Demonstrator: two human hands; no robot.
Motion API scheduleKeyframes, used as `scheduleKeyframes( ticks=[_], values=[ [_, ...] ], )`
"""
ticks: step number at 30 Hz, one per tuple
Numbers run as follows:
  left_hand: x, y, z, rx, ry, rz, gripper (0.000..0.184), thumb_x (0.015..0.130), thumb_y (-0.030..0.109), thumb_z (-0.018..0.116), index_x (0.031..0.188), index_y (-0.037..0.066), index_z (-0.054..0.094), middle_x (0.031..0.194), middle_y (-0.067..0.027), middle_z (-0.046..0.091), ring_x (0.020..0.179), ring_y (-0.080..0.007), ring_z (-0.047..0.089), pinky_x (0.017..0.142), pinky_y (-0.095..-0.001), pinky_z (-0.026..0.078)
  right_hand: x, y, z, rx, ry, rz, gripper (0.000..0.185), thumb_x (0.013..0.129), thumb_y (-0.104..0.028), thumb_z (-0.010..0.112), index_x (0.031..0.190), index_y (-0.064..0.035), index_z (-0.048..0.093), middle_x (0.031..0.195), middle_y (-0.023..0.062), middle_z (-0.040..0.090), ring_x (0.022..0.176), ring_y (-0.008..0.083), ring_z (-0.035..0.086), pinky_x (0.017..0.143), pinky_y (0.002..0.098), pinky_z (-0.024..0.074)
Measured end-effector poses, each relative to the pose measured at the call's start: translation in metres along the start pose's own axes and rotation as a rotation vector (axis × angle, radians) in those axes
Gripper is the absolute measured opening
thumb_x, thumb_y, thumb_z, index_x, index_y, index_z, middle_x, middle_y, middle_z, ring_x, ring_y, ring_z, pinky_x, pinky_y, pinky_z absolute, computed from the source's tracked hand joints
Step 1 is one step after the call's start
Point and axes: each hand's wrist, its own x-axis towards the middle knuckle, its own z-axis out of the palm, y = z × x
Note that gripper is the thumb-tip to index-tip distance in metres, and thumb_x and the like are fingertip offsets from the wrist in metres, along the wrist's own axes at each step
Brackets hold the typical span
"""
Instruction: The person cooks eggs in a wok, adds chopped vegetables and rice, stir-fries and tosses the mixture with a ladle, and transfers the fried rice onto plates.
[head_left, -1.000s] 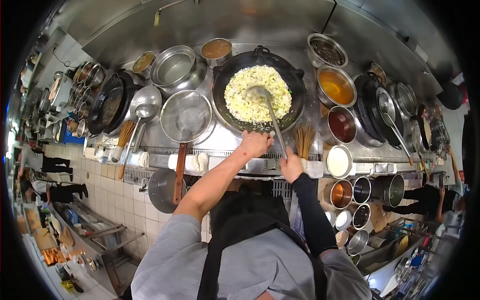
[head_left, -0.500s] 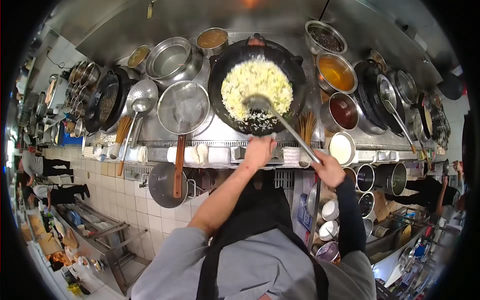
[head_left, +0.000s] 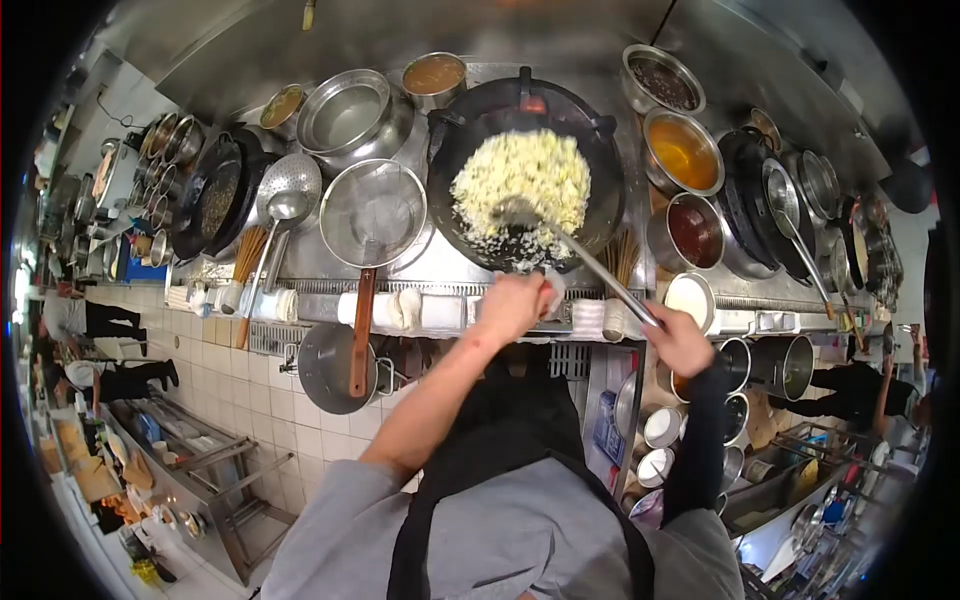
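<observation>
A black wok (head_left: 608, 185) stands on the burner in front of me, holding a mound of what looks like egg fried rice (head_left: 525, 170), with green bits. My left hand (head_left: 512, 308) is closed at the wok's near edge, a white cloth (head_left: 554, 288) showing beside the fingers; it appears to grip the wok through this cloth. My right hand (head_left: 682, 340) is wrapped round the end of a long-handled metal ladle (head_left: 605, 276). The ladle's bowl, blurred by motion, rests in the near part of the rice.
Left of the wok lie a mesh strainer (head_left: 373, 212) and a perforated skimmer (head_left: 290, 178); pots of liquid stand behind. To the right are bowls of orange liquid (head_left: 683, 150) and red sauce (head_left: 694, 232), and a bamboo brush (head_left: 622, 258). Other people work at both far sides.
The rice has shifted and been pushed about in the wok. My right hand and the ladle handle have moved slightly right and down in view. The camera view has shifted a little.
</observation>
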Motion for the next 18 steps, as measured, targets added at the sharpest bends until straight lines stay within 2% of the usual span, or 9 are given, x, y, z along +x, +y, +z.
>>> scheduleKeyframes(
  ticks=[2, 6, 7, 10, 12, 15, 16, 17, 18],
  values=[
    [-0.015, -0.028, 0.054, 0.034, 0.015, 0.051, 0.029, 0.105, 0.033, 0.063, 0.1, 0.005, 0.066, 0.083, -0.0191, 0.072, 0.082, -0.0424, 0.07, 0.076, -0.0521, 0.056, 0.031, 0.021, 0.042, 0.078, 0.209, 0.003, 0.039, 0.101, -0.012, 0.066, 0.136, 0.0038, 0.064, 0.087, 0.0272, 0.069, 0.074, 0.0325, 0.071, 0.072, 0.0424, 0.0547],
    [-0.065, -0.025, 0.045, -0.015, -0.036, 0.068, 0.026, 0.105, 0.031, 0.065, 0.101, 0.005, 0.065, 0.089, -0.0183, 0.072, 0.088, -0.0406, 0.07, 0.079, -0.0518, 0.055, -0.004, -0.013, 0.046, 0.688, 0.161, 0.275, 0.046, 0.109, -0.012, 0.058, 0.154, -0.0029, 0.053, 0.073, 0.0046, 0.058, 0.059, 0.0088, 0.055, 0.046, 0.0269, 0.04],
    [-0.062, -0.018, 0.031, -0.006, -0.054, 0.094, 0.026, 0.105, 0.031, 0.065, 0.101, 0.005, 0.065, 0.09, -0.018, 0.072, 0.089, -0.0401, 0.07, 0.079, -0.0513, 0.055, -0.016, -0.021, 0.041, 0.732, 0.095, 0.283, 0.051, 0.113, -0.018, 0.053, 0.161, -0.0071, 0.043, 0.083, 0.0015, 0.059, 0.055, 0.0056, 0.048, 0.041, 0.0216, 0.0328],
    [0.0, -0.017, 0.0, 0.014, -0.037, 0.033, 0.026, 0.106, 0.03, 0.063, 0.101, 0.005, 0.065, 0.091, -0.0176, 0.072, 0.091, -0.0395, 0.07, 0.083, -0.0505, 0.055, -0.019, -0.018, 0.038, 1.444, -0.067, 0.31, 0.055, 0.114, -0.027, 0.051, 0.165, -0.009, 0.037, 0.099, 0.0091, 0.063, 0.054, 0.0081, 0.047, 0.041, 0.0219, 0.0336],
    [0.029, -0.032, 0.008, 0.006, -0.053, 0.027, 0.028, 0.107, 0.032, 0.06, 0.102, 0.005, 0.065, 0.095, -0.0184, 0.073, 0.094, -0.0399, 0.07, 0.086, -0.0507, 0.055, -0.007, -0.039, 0.031, 1.768, 0.063, 0.246, 0.064, 0.113, -0.038, 0.053, 0.168, -0.0123, 0.032, 0.12, 0.0118, 0.062, 0.078, 0.0121, 0.054, 0.051, 0.0205, 0.0413],
    [0.046, -0.054, 0.026, 0.002, -0.097, -0.015, 0.031, 0.108, 0.036, 0.059, 0.106, 0.006, 0.065, 0.101, -0.0187, 0.075, 0.1, -0.04, 0.07, 0.09, -0.0515, 0.055, 0.041, -0.066, 0.006, 1.504, 0.132, -0.205, 0.059, 0.111, -0.033, 0.059, 0.162, -0.0093, 0.04, 0.12, 0.0074, 0.063, 0.085, 0.0136, 0.055, 0.065, 0.0258, 0.0476],
    [0.053, -0.058, 0.026, 0.006, -0.106, -0.017, 0.031, 0.108, 0.036, 0.059, 0.106, 0.006, 0.066, 0.102, -0.0182, 0.076, 0.1, -0.04, 0.07, 0.09, -0.0516, 0.054, 0.073, -0.084, -0.003, 0.963, 0.351, -0.195, 0.036, 0.109, -0.024, 0.065, 0.14, -0.0057, 0.06, 0.11, 0.0034, 0.064, 0.082, 0.0131, 0.055, 0.069, 0.0261, 0.0476],
    [0.055, -0.061, 0.029, 0.007, -0.127, -0.023, 0.031, 0.108, 0.037, 0.059, 0.107, 0.006, 0.066, 0.102, -0.0177, 0.076, 0.1, -0.04, 0.07, 0.091, -0.0517, 0.054, 0.129, -0.08, -0.005, 0.305, 0.632, -0.453, 0.014, 0.107, -0.018, 0.068, 0.107, -0.0041, 0.068, 0.102, 0.0023, 0.064, 0.079, 0.0117, 0.056, 0.073, 0.0255, 0.0462],
    [0.054, -0.064, 0.034, 0.009, -0.155, -0.031, 0.032, 0.108, 0.037, 0.059, 0.108, 0.006, 0.066, 0.102, -0.0172, 0.076, 0.1, -0.0399, 0.07, 0.091, -0.0518, 0.054, 0.18, -0.086, -0.013, 0.19, 0.762, -0.442, 0.029, 0.107, -0.025, 0.069, 0.088, -0.0045, 0.067, 0.096, 0.0029, 0.063, 0.082, 0.0131, 0.059, 0.087, 0.0273, 0.047]
  ],
)
